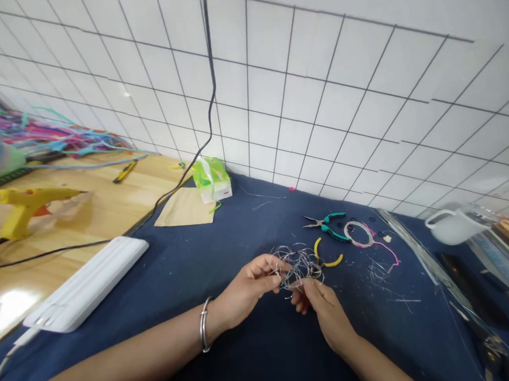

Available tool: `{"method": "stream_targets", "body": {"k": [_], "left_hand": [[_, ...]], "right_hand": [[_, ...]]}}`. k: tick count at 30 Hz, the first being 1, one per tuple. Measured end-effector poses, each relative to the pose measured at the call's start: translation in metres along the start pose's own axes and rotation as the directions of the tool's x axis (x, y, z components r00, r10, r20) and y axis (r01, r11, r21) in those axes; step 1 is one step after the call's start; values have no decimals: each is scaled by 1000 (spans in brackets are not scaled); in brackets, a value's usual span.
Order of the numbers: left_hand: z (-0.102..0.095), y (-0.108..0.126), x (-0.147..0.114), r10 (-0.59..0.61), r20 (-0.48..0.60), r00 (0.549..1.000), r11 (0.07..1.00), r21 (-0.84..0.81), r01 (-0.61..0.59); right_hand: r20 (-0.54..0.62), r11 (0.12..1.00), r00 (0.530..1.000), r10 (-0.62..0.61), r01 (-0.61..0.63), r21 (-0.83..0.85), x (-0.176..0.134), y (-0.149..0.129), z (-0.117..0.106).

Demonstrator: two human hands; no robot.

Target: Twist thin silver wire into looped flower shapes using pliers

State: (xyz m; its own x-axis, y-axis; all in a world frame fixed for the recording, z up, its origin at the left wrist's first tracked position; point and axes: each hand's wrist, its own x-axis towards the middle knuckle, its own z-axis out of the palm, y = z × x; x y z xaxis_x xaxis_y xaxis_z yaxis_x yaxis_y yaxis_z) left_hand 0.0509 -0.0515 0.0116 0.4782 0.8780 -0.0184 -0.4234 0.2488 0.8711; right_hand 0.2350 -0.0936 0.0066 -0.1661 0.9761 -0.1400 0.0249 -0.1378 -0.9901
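Between my two hands is a loose tangle of thin silvery wire (302,264), with loops and ends sticking out all round. My left hand (255,281), a silver bangle at its wrist, pinches the left side of the tangle. From the lower right, my right hand (318,303) grips the wire between thumb and fingers. Just behind the tangle lie yellow-handled pliers (330,261), their head hidden by the wire. Farther back are teal-handled needle-nose pliers (327,223), with their jaws pointing left. Their handle ends lie by a pale wire coil (358,234).
Wire scraps (378,272) and long straight wires (406,243) lie to the right, near a white cup (455,224). At left are a white power strip (89,282), a yellow glue gun (31,208) and a cutter knife (125,172). A tissue pack (219,187) sits by the tiled wall.
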Motion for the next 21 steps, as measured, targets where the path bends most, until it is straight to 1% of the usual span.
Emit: {"method": "stream_targets", "body": {"k": [4, 6, 10, 14, 17, 21], "left_hand": [[-1, -2, 0, 8, -9, 1000, 1000, -13, -8], [-1, -1, 0, 21, -15, 1000, 1000, 0, -21], [-2, 5, 1, 32, -1, 999, 998, 57, -32], [-1, 10, 1, 4, 42, 999, 997, 79, -7], [-1, 11, 0, -26, 63, 998, 996, 83, 21], [-2, 11, 0, -8, 43, 999, 991, 136, 2]], "right_hand": [[122, 998, 992, 28, -34, 43, -2, -2, 4], [142, 997, 989, 33, -43, 63, -3, -4, 4], [49, 988, 997, 62, -68, 136, -2, -6, 3], [-55, 975, 995, 78, -65, 213, 0, -8, 1], [-88, 972, 992, 88, -66, 224, 0, -8, 1], [-109, 982, 992, 68, -48, 184, -1, -7, 3]]}}
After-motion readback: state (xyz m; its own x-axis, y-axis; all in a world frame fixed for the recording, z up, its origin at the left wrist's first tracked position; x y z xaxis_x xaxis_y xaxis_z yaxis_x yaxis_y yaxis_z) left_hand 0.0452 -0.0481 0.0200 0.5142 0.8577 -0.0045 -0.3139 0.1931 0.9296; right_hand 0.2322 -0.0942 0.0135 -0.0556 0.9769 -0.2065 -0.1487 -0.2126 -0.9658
